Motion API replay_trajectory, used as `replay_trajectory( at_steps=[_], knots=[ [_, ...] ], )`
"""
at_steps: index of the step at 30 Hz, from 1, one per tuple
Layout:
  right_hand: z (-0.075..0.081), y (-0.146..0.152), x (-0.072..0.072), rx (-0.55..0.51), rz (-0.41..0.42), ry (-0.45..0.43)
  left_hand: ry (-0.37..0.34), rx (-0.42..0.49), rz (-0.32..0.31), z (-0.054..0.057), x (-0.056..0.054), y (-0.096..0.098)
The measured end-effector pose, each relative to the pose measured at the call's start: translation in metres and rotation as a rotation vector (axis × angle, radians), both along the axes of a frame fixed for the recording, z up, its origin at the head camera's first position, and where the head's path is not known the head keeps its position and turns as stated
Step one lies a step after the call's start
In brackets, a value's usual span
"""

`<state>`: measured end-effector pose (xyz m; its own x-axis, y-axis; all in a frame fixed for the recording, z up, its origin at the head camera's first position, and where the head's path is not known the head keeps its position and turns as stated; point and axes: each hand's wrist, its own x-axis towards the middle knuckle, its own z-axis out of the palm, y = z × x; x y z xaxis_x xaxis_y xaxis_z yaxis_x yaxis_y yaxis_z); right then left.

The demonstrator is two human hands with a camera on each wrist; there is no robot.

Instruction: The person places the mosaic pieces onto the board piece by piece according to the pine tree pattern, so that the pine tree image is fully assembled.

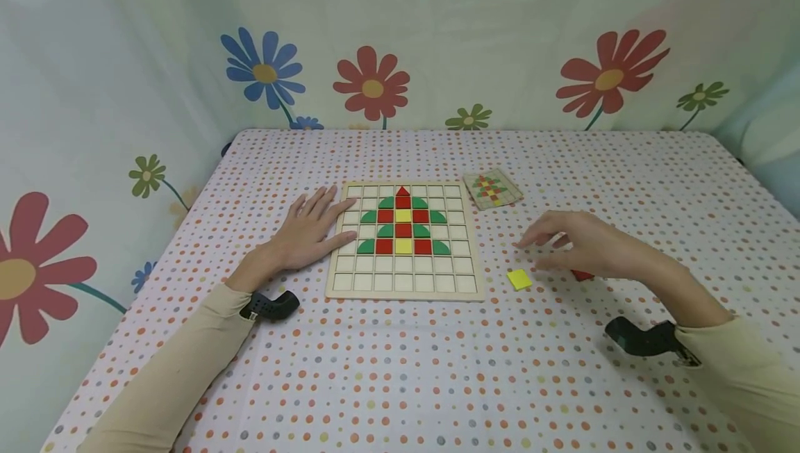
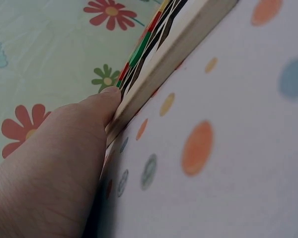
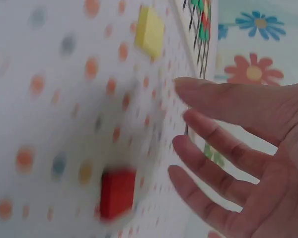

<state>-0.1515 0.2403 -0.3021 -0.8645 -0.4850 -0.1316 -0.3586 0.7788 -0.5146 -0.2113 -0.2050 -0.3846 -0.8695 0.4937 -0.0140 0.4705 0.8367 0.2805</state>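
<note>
A wooden grid board [image 1: 406, 295] lies flat on the table, with red, yellow and green pieces set in its squares as a tree shape topped by a red triangle [image 1: 403, 191]. My left hand [image 1: 309, 231] rests at the board's left edge, fingers spread; in the left wrist view the thumb [image 2: 97, 106] touches the rim. To the right of the board my right hand [image 1: 578, 241] hovers over the table, fingers loosely bent and holding nothing. A yellow square tile [image 1: 519, 279] lies near its fingertips. Partly hidden beneath the hand is a red tile [image 1: 582, 275], plainer in the right wrist view.
A picture card [image 1: 494, 187] showing a similar tree lies at the board's upper right corner. The dotted cloth [image 1: 400, 383] covers the table, and a flower-printed curtain [image 1: 500, 36] hangs behind it.
</note>
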Motion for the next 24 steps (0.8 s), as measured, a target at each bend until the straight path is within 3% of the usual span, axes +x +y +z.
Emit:
replay_trajectory(
  at_steps=[4, 9, 16, 24],
  knots=[
    [-0.004, 0.029, 0.000, 0.081, -0.047, -0.058, -0.003, -0.011, 0.007, -0.001, 0.000, -0.001],
    [-0.010, 0.048, 0.003, 0.093, -0.108, -0.086, -0.008, -0.010, 0.004, 0.000, 0.000, -0.001],
    [-0.012, 0.054, 0.008, 0.105, -0.161, -0.080, -0.007, -0.011, 0.004, 0.001, 0.000, 0.002],
    [-0.011, 0.052, 0.006, 0.142, -0.160, -0.099, -0.002, -0.005, 0.000, -0.001, -0.001, 0.000]
  ],
)
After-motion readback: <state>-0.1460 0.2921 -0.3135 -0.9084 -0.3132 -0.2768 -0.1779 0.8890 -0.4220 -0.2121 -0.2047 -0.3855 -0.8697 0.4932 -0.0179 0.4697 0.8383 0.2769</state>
